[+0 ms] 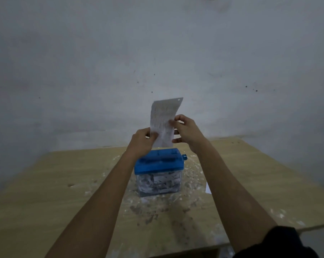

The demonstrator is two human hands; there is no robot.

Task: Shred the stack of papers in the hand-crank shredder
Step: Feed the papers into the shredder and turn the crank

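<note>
So the person is going bare-armed here, both forearms showing uncovered all the way from the bottom of the shot up to the wrists. The left hand [143, 141] and right hand [186, 131] aren't wearing any gloves, rings or watch that I can make out. Only clothing showing is a dark, black-looking sleeve [282, 243] bunching around the right upper arm in the bottom corner.
</note>
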